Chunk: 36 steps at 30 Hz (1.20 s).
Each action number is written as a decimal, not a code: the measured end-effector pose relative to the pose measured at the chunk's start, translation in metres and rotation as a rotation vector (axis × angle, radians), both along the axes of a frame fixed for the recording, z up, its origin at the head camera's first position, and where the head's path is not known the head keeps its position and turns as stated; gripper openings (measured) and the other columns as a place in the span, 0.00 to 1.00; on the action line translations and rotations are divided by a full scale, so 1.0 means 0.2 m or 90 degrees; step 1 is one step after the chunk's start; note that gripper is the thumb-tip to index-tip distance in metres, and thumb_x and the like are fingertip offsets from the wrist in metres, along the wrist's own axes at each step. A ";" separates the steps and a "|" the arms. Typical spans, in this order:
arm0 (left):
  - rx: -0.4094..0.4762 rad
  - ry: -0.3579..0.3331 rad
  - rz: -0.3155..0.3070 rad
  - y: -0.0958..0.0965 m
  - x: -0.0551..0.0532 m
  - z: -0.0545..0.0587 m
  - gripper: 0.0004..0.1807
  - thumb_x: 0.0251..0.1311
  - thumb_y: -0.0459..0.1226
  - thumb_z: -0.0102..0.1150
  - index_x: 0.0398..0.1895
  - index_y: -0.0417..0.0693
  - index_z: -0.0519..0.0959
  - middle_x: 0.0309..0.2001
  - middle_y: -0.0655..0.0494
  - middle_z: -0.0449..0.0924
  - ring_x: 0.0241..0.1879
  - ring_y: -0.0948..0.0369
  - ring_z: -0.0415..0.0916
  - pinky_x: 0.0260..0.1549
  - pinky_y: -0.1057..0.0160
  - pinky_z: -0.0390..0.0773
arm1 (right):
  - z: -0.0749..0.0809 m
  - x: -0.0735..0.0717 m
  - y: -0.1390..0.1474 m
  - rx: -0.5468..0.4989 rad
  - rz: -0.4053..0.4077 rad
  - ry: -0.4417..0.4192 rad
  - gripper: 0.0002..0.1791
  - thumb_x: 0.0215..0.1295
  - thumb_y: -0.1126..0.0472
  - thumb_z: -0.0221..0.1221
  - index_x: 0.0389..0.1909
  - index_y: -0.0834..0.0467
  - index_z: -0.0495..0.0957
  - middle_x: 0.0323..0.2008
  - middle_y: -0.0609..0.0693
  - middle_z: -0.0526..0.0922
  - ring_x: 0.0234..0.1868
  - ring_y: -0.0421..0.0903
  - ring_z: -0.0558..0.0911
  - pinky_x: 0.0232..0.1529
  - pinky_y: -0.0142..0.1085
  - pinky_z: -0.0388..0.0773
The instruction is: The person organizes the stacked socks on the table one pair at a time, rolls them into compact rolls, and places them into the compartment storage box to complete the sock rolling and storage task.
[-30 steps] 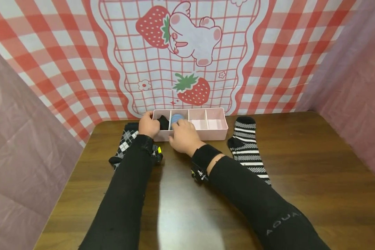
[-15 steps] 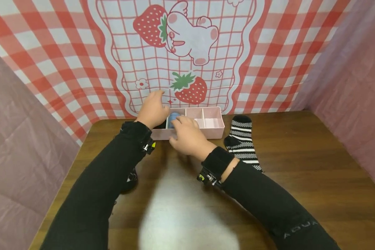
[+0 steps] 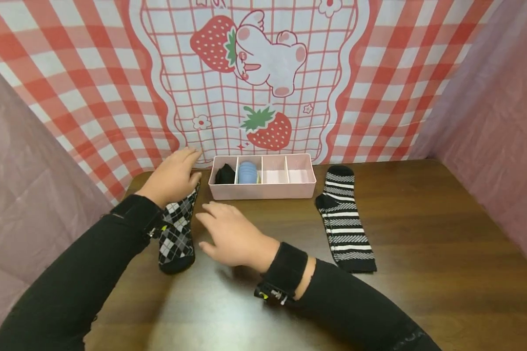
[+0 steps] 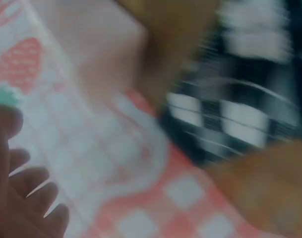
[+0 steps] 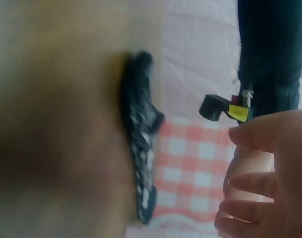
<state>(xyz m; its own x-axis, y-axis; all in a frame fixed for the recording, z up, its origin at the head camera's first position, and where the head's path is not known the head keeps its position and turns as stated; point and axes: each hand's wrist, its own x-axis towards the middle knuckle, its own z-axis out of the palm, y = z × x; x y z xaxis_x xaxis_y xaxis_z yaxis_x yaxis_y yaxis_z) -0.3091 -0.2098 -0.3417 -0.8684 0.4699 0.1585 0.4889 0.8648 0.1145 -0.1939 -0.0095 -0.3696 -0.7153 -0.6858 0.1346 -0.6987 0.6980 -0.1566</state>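
A black, grey and white argyle sock [image 3: 175, 239] lies flat on the table's left side. Over its upper end is my left hand [image 3: 171, 175], fingers extended and holding nothing. My right hand [image 3: 234, 239], also relaxed and holding nothing, hovers just right of the sock, its fingers pointing left. Behind it stands a pink divided box [image 3: 263, 192]. A black cloth bundle [image 3: 225, 174] fills its leftmost compartment, and a blue ribbed roll [image 3: 248, 173] sits in the one beside it. The left wrist view shows the argyle sock [image 4: 230, 109] blurred.
To the right of the box lies a black-and-white striped sock [image 3: 344, 219], laid out flat. A red-and-white checked cloth [image 3: 386, 97] with strawberries hangs right behind the box. Pink cloth [image 3: 496, 122] borders the table's sides.
My left hand has moved left from the box to over the argyle sock. My right hand has let go of the blue roll and come back toward me and left.
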 end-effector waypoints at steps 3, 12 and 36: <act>-0.071 -0.069 0.027 -0.08 0.01 -0.06 0.33 0.75 0.40 0.56 0.76 0.33 0.62 0.75 0.31 0.60 0.75 0.37 0.53 0.74 0.40 0.48 | -0.05 0.04 -0.07 0.038 0.026 -0.005 0.36 0.70 0.43 0.61 0.73 0.57 0.69 0.74 0.56 0.67 0.75 0.52 0.64 0.74 0.44 0.58; -0.151 -0.190 0.091 -0.18 0.02 -0.23 0.28 0.78 0.34 0.48 0.76 0.32 0.61 0.76 0.29 0.54 0.76 0.35 0.50 0.74 0.39 0.48 | -0.20 0.09 -0.26 0.214 0.070 -0.020 0.45 0.71 0.37 0.58 0.81 0.53 0.57 0.80 0.49 0.57 0.79 0.46 0.54 0.76 0.42 0.54; -0.047 -0.293 0.143 -0.23 0.00 -0.38 0.29 0.76 0.26 0.38 0.79 0.31 0.54 0.79 0.30 0.45 0.78 0.38 0.42 0.73 0.41 0.49 | -0.22 0.03 -0.32 0.210 0.085 -0.122 0.39 0.71 0.34 0.57 0.77 0.47 0.65 0.79 0.41 0.58 0.78 0.36 0.55 0.76 0.45 0.54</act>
<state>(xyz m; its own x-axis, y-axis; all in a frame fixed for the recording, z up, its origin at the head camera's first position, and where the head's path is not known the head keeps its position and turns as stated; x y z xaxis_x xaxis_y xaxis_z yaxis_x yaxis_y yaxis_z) -0.3082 -0.2551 -0.4172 -0.9215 0.2589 -0.2896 0.2030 0.9566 0.2091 -0.1876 -0.0727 -0.4144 -0.6083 -0.7581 -0.2351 -0.7663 0.6381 -0.0746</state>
